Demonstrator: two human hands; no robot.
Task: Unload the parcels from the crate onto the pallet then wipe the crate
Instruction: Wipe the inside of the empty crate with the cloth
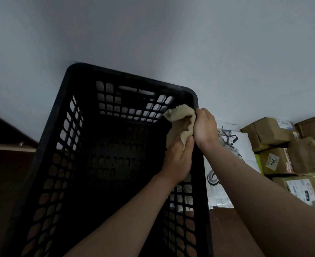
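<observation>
Crate state: the black perforated plastic crate (104, 164) stands empty in front of you, no parcels visible inside. Judgement: unloading is done and the wiping step is in hand.

Grip, left: your left hand (177, 162) reaches inside the crate and presses a beige, crumpled cloth (180, 119) against the inner face of the right-hand wall, near the far corner. Fingers are flattened over the cloth with the thumb hooked up beside it, so the cloth is pinned by pressure and not by a tight pinch.

Grip, right: your right hand (205, 127) sits just outside the left grip, across the rim, closed over the top edge of the same wall and over the cloth's outer fold. The two hands touch at the rim. Likely reason: the right hand braces the wall so it does not flex away while the left pushes, and the cloth wraps the edge so rim and inner face are cleaned together.

Beyond the right grip, outside the crate: brown cardboard parcels (275, 134) stacked together, and a white printed plastic mailer bag (232, 145) lying nearer the crate wall. The pallet beneath them cannot be made out.

Next: you probably need to draw the cloth along the wall toward yourself. Risk: the cloth may snag in the lattice openings.
</observation>
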